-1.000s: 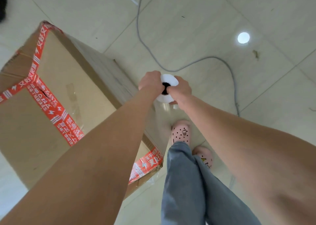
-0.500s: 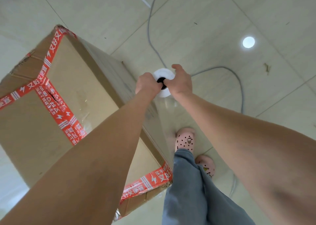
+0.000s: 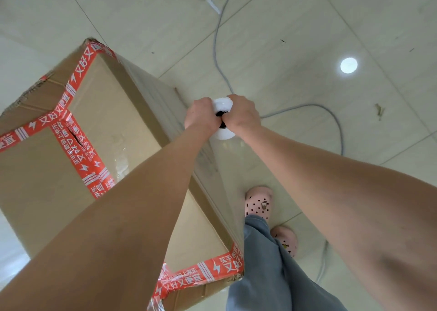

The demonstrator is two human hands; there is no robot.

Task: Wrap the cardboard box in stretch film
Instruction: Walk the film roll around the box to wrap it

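A grey trouser leg (image 3: 264, 268) stands just beside the near corner of the red-taped cardboard box (image 3: 113, 126), which sits on the floor (image 3: 307, 26). Clear film (image 3: 227, 180) stretches from that corner up to the white roll (image 3: 222, 134). The left hand (image 3: 199, 114) and right hand (image 3: 243, 114) both grip the roll's top end. A grey cable (image 3: 335, 126) lies beyond.

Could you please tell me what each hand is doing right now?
Left hand: closed, gripping the roll.
Right hand: closed, gripping the same roll from the other side.
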